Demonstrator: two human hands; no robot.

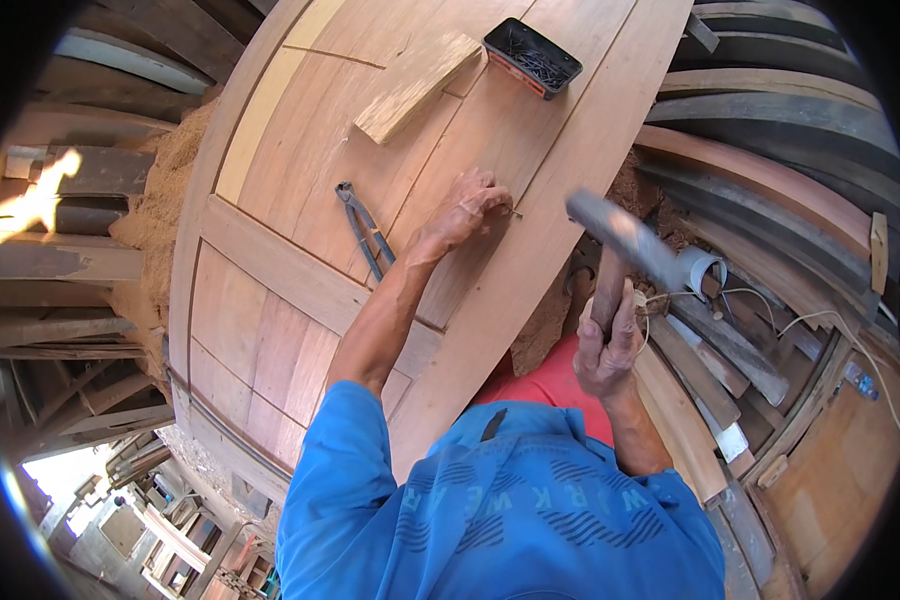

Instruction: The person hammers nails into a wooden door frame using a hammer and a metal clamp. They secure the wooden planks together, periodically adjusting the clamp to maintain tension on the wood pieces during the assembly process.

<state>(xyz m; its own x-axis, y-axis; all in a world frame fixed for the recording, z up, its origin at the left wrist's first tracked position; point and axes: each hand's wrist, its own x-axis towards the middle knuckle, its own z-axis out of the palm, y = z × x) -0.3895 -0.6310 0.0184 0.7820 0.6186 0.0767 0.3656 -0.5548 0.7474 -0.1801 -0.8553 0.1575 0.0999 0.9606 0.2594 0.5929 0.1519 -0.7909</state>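
My left hand point(467, 208) rests on a wooden panelled door point(300, 255), its fingers pinched around a small nail point(516, 213) near the door's right-hand frame board. Raised off to the right, my right hand point(608, 345) is wrapped around the wooden handle of a hammer point(625, 238). The hammer's dark head is slightly blurred and hangs apart from the nail. A pair of pincers point(362, 228) lies on the door just left of my left forearm. Farther up, a pale wood block point(418, 88) sits beside a black tray point(497, 52) filled with loose nails.
Stacked boards point(770, 130) line the right side, and more planks point(80, 262) fill the left. Sawdust point(165, 220) is heaped along the door's left edge. A thin white cable point(820, 316) and a white pipe piece point(702, 272) lie among offcuts at right.
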